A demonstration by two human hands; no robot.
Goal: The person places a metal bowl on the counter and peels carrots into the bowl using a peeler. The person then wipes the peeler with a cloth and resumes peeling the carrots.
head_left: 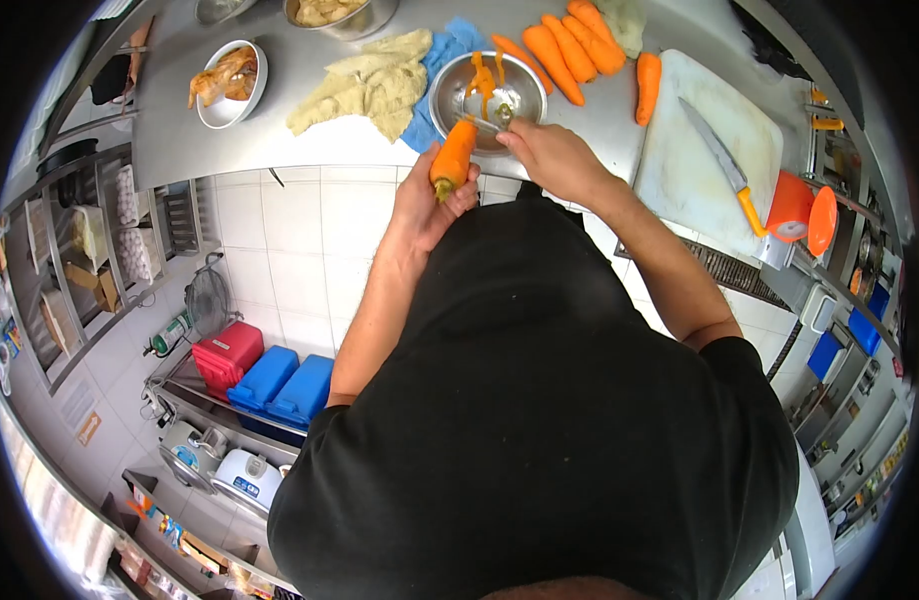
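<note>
My left hand (pixel 430 205) is wrapped round a carrot (pixel 454 158), its green-brown stem end tilted towards me. Closed on a slim metal peeler (pixel 483 124), my right hand (pixel 555 155) holds it beside the carrot's far end; the fingers hide most of the tool. Just beyond both hands sits a steel bowl (pixel 445 100) with orange peelings (pixel 483 80) inside and on its wall. Several carrots (pixel 563 50) lie behind the bowl to the right, and a single carrot (pixel 648 88) rests by the cutting board's left edge.
A white cutting board (pixel 670 165) bears a yellow-handled knife (pixel 718 150). Right of it stands an orange container (pixel 790 205). Left of the bowl are a blue cloth (pixel 420 130), a beige cloth (pixel 365 85) and a white bowl (pixel 220 113) of cooked-looking meat. The steel counter's front edge (pixel 310 160) faces me.
</note>
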